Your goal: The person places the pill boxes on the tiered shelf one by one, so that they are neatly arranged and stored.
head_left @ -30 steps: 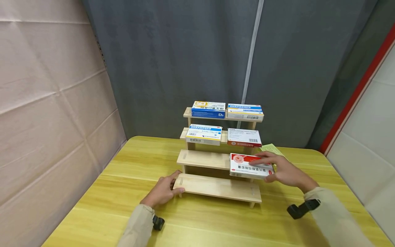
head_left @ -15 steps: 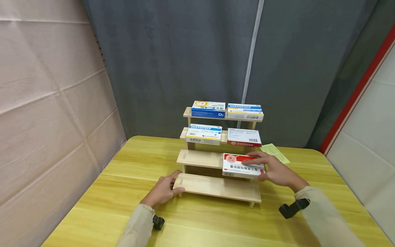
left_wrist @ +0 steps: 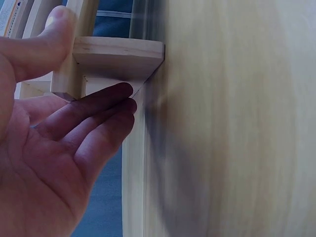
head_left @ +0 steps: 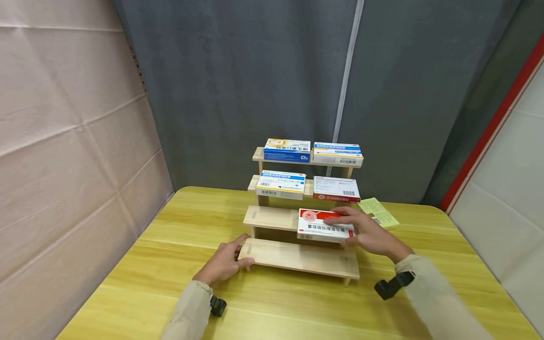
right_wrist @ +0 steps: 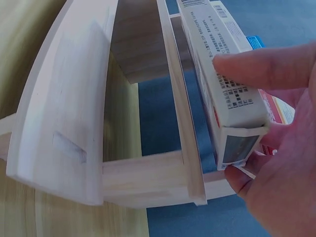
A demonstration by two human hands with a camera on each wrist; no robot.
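A four-step wooden display stand (head_left: pixel 297 256) stands on the table. My left hand (head_left: pixel 222 261) grips the left end of its lowest step, thumb on top and fingers underneath; the left wrist view shows this wooden end (left_wrist: pixel 118 52) between thumb and fingers. With my right hand (head_left: pixel 370 233) I hold a red-and-white medicine box (head_left: pixel 320 227) at its right end, over the right part of the second step from the bottom. In the right wrist view the thumb presses the printed side of that box (right_wrist: pixel 217 64). Whether its underside touches the step cannot be told.
On the top step lie a blue-and-white vitamin D box (head_left: pixel 287 151) and a blue-white-yellow box (head_left: pixel 337 153). The step below bears another blue-and-white box (head_left: pixel 280 184) and a white box with a dark red edge (head_left: pixel 336 189). Green paper (head_left: pixel 380 213) lies on the table, right of the stand.
My right hand has moved left with the red-and-white medicine box, bringing it further along the step. More of the green paper shows. My left hand and the stand have stayed put.
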